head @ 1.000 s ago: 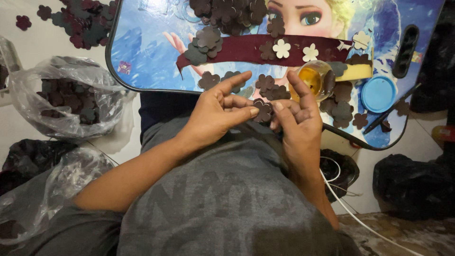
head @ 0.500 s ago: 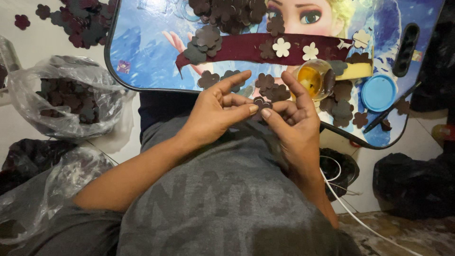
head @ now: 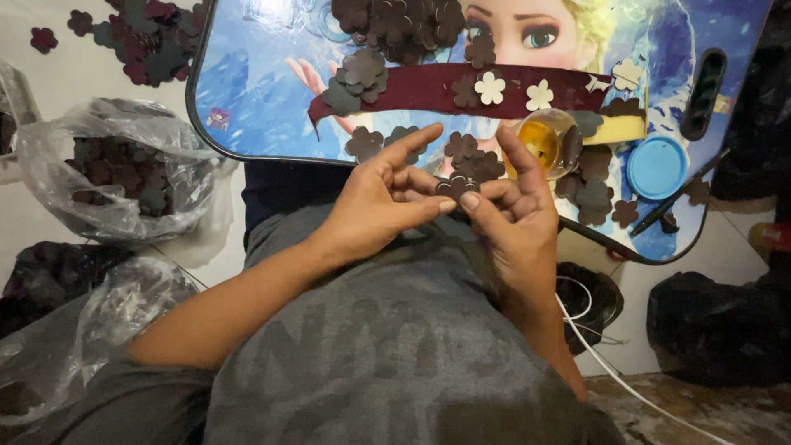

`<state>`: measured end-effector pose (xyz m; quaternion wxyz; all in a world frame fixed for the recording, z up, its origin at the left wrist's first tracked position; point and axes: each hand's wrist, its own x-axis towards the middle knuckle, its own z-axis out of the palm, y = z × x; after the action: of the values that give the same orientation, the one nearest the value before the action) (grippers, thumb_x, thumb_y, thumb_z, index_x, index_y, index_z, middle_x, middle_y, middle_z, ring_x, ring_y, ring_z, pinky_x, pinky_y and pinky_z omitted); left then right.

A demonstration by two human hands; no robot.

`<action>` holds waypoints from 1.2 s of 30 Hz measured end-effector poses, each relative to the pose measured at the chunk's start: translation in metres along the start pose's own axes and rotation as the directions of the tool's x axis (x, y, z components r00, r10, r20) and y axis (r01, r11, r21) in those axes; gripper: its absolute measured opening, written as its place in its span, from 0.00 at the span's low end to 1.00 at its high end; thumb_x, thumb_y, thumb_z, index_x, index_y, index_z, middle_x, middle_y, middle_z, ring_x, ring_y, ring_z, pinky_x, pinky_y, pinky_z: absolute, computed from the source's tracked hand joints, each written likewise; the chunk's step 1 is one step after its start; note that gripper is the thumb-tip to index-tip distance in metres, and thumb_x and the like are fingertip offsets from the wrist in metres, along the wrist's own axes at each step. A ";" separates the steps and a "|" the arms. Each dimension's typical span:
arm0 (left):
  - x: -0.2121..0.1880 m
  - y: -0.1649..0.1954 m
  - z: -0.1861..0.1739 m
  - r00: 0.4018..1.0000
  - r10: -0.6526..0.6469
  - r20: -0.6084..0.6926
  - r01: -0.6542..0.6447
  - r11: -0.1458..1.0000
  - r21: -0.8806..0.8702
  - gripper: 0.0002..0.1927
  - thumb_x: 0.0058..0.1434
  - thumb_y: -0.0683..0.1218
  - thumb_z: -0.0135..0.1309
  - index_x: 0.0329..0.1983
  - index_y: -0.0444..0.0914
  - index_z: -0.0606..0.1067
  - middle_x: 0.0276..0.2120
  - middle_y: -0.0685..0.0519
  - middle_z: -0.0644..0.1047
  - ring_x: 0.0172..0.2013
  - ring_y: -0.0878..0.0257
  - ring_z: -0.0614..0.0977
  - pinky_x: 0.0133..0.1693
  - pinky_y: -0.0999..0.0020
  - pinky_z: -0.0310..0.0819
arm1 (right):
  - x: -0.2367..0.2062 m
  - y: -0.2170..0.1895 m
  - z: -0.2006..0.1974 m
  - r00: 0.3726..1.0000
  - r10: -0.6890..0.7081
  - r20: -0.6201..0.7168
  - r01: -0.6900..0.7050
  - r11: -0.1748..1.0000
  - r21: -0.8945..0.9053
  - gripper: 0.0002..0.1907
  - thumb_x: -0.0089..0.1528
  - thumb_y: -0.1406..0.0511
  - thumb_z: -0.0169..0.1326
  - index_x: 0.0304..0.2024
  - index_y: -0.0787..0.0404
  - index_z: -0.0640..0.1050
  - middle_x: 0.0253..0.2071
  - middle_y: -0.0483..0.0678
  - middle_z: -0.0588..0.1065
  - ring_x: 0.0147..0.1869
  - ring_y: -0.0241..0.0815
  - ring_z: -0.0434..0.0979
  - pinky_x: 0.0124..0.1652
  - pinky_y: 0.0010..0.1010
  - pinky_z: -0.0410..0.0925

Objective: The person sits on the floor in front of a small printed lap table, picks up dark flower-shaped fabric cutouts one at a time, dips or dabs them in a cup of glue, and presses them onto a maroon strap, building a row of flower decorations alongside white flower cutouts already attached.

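Dark flower cutout (head: pixel 456 186) pinched between both hands (head: pixel 445 206) above a blue lap tray (head: pixel 255 99) on pale floor (head: pixel 49 74).

1. Pale floor (head: pixel 49 222) all around, kinda dim indoor light.
2. Clear plastic bags (head: pixel 124 177) sit on the left.
3. Black bags (head: pixel 717 330) right, white cable (head: pixel 634 387) trailing across.

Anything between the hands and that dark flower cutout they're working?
Nothing visible. The left hand and right hand already pinch the dark flower cutout between their fingertips, above the lap tray.
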<state>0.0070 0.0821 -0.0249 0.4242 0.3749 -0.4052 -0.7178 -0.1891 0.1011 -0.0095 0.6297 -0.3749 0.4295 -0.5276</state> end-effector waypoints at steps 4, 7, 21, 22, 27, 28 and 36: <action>-0.001 0.002 0.001 1.000 0.026 -0.012 -0.026 1.000 0.014 0.43 0.61 0.36 0.62 0.78 0.35 0.57 0.39 0.52 0.81 0.39 0.72 0.82 0.41 0.79 0.75 | 0.003 0.004 -0.004 1.000 0.010 0.004 -0.010 1.000 0.020 0.42 0.63 0.77 0.59 0.77 0.67 0.59 0.34 0.41 0.77 0.32 0.25 0.70 0.32 0.15 0.63; -0.002 0.001 0.001 0.998 0.059 -0.025 -0.059 0.998 -0.008 0.41 0.62 0.36 0.60 0.77 0.35 0.58 0.41 0.52 0.82 0.42 0.71 0.83 0.45 0.77 0.78 | 0.001 0.004 -0.005 1.000 0.008 -0.021 -0.008 1.000 -0.020 0.42 0.62 0.76 0.60 0.77 0.67 0.59 0.35 0.43 0.78 0.32 0.25 0.71 0.32 0.14 0.62; 0.038 0.042 -0.055 0.899 0.350 -0.265 -0.268 0.916 0.299 0.31 0.67 0.39 0.62 0.73 0.38 0.66 0.43 0.52 0.82 0.40 0.68 0.82 0.40 0.72 0.78 | -0.007 -0.006 -0.004 0.986 -0.157 -0.060 0.128 0.935 -0.332 0.39 0.65 0.75 0.59 0.76 0.65 0.60 0.38 0.46 0.78 0.41 0.30 0.75 0.44 0.19 0.69; 0.045 0.050 -0.065 0.849 0.479 -0.223 -0.383 0.849 0.364 0.29 0.70 0.38 0.62 0.72 0.37 0.67 0.46 0.52 0.82 0.45 0.68 0.83 0.47 0.72 0.80 | -0.005 -0.007 -0.006 0.985 -0.163 -0.060 0.132 0.927 -0.350 0.38 0.65 0.74 0.59 0.76 0.65 0.61 0.38 0.46 0.78 0.40 0.30 0.75 0.43 0.19 0.68; 0.086 0.073 -0.088 0.737 0.632 -0.240 -0.433 0.713 0.551 0.16 0.67 0.40 0.63 0.54 0.32 0.73 0.46 0.49 0.83 0.44 0.64 0.85 0.46 0.71 0.82 | -0.004 -0.009 -0.011 0.950 -0.309 -0.056 0.251 0.855 -0.454 0.32 0.69 0.74 0.59 0.74 0.65 0.65 0.41 0.47 0.78 0.43 0.30 0.76 0.47 0.19 0.69; 0.088 0.073 -0.090 0.689 0.702 -0.180 -0.459 0.615 0.641 0.16 0.68 0.39 0.63 0.56 0.32 0.73 0.49 0.48 0.82 0.47 0.61 0.85 0.48 0.69 0.82 | -0.005 -0.010 -0.011 0.938 -0.342 -0.052 0.277 0.834 -0.477 0.31 0.69 0.74 0.59 0.74 0.66 0.66 0.42 0.47 0.78 0.45 0.30 0.77 0.50 0.19 0.70; 0.066 0.043 -0.068 0.706 0.706 0.050 -0.336 0.272 0.902 0.08 0.68 0.41 0.63 0.50 0.38 0.79 0.44 0.49 0.83 0.46 0.52 0.85 0.48 0.59 0.78 | 0.009 -0.028 -0.028 0.752 -0.631 0.188 0.295 0.068 -0.953 0.19 0.61 0.65 0.74 0.52 0.61 0.82 0.56 0.51 0.76 0.60 0.51 0.71 0.61 0.40 0.65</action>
<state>0.0565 -0.0092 -0.0261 0.4570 0.5000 -0.7218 -0.1419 -0.2241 0.0869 0.0051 -0.0043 -0.7127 0.5924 -0.3757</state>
